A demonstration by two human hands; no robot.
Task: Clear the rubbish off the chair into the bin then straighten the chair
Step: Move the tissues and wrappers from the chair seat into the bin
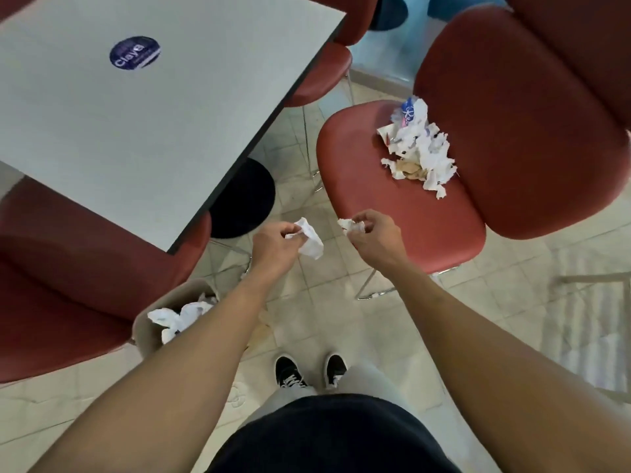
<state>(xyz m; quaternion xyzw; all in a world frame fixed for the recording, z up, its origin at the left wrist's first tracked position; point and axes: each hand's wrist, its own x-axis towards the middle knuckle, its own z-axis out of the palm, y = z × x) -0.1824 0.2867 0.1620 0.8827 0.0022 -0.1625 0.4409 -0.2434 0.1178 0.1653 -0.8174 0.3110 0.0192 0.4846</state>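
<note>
Pinching one paper scrap (311, 240) in left hand (273, 242), another (351, 225) in right hand (372, 235), beside chair (403, 213). Remaining rubbish (418, 150) on seat; bin (164, 322) left of chair.

- Single view, head-mounted, wide-angle: looks steeply down and forward from standing height, past the person's own torso and shoes (310, 372) at the bottom edge.
- Both forearms reach up from the lower corners toward frame centre.
- Near field: tiled floor (461, 322). Upper left: tabletop (164, 131). Upper right: red chair (409, 206).
- Straight edges bow near the borders.
</note>
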